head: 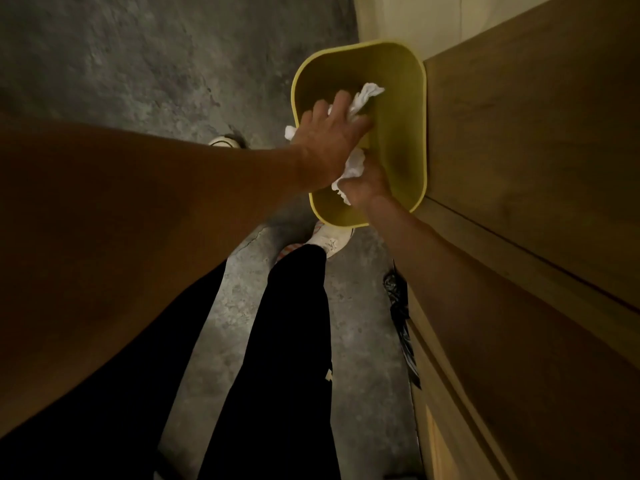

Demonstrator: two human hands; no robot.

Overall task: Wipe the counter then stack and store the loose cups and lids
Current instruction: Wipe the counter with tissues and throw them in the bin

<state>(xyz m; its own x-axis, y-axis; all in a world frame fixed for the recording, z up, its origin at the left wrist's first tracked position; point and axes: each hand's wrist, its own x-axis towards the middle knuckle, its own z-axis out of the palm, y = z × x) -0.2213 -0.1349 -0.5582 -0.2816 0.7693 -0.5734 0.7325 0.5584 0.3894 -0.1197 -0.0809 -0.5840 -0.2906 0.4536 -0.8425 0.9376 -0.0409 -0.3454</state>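
Observation:
Both my hands hang over a yellow bin (401,98) that stands on the floor against a wooden counter. My left hand (329,140) lies palm down on crumpled white tissue (369,95), fingers spread across it. My right hand (363,188) is closed around another part of the white tissue (355,166) just below the left hand. The paper sticks out past the left fingers and at the wrist side. No cups or lids are in view.
The wooden counter front (536,168) runs down the right side. Grey concrete floor (138,64) fills the left. My legs in black trousers and white shoes (329,240) stand just short of the bin. A dark crumpled bag (398,306) hangs by the counter.

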